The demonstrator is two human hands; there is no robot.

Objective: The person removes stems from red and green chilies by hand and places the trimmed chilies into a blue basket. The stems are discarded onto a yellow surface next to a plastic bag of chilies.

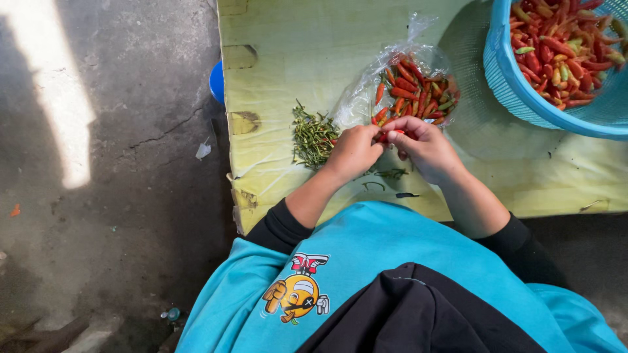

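Observation:
My left hand (pixel 353 151) and my right hand (pixel 425 147) meet over a yellow-green table (pixel 307 39), both pinching one small red chili (pixel 391 134) between their fingertips. Just beyond the fingers lies an open clear plastic bag (pixel 366 91) with several red, orange and green chilies (pixel 415 91) in it. To the left of my left hand sits a small heap of green chili stems (pixel 312 136). A few loose stems (pixel 390 174) lie on the table below my wrists.
A blue mesh basket (pixel 517 85) full of red and orange chilies stands at the table's far right corner. A blue round object (pixel 216 82) shows at the table's left edge. Cracked grey concrete floor (pixel 118 163) stretches to the left. My blue shirt fills the foreground.

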